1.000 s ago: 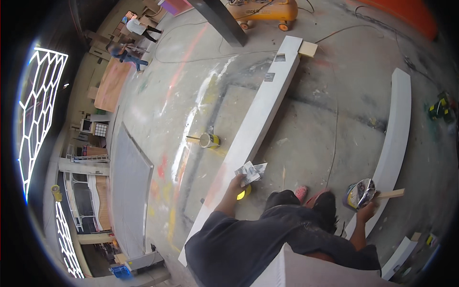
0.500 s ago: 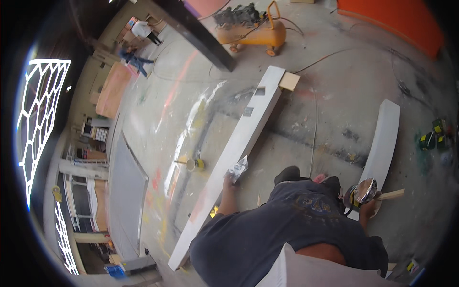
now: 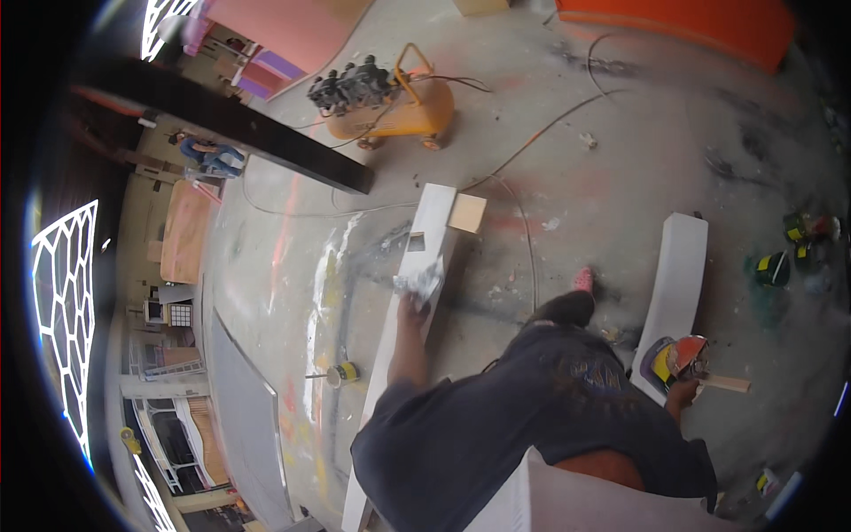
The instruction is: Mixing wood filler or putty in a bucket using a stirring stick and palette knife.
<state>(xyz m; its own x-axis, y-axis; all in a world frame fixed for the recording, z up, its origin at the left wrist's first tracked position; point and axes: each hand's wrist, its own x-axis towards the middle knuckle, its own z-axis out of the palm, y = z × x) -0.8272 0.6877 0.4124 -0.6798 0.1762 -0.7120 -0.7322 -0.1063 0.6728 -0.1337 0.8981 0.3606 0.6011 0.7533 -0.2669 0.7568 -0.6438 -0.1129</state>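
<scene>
So, from far away, I look past a dark shirt (image 3: 550,390) to the right hand (image 3: 683,393). It has its fingers curled round a tin (image 3: 665,364), and a wooden stick (image 3: 729,383) pokes out beside it. The left hand (image 3: 413,307) holds a flat scraper (image 3: 424,278), blurry, over the long white beam (image 3: 432,215), on my side of a square hole (image 3: 416,242). I can't tell if the scraper touches. I think the step is smoothing the beam's top. To me, the next move calls for a flat blade, a light push and a level tin. Farther off sit an orange compressor (image 3: 399,115) and, past a dark post (image 3: 239,133), a person (image 3: 210,156).
</scene>
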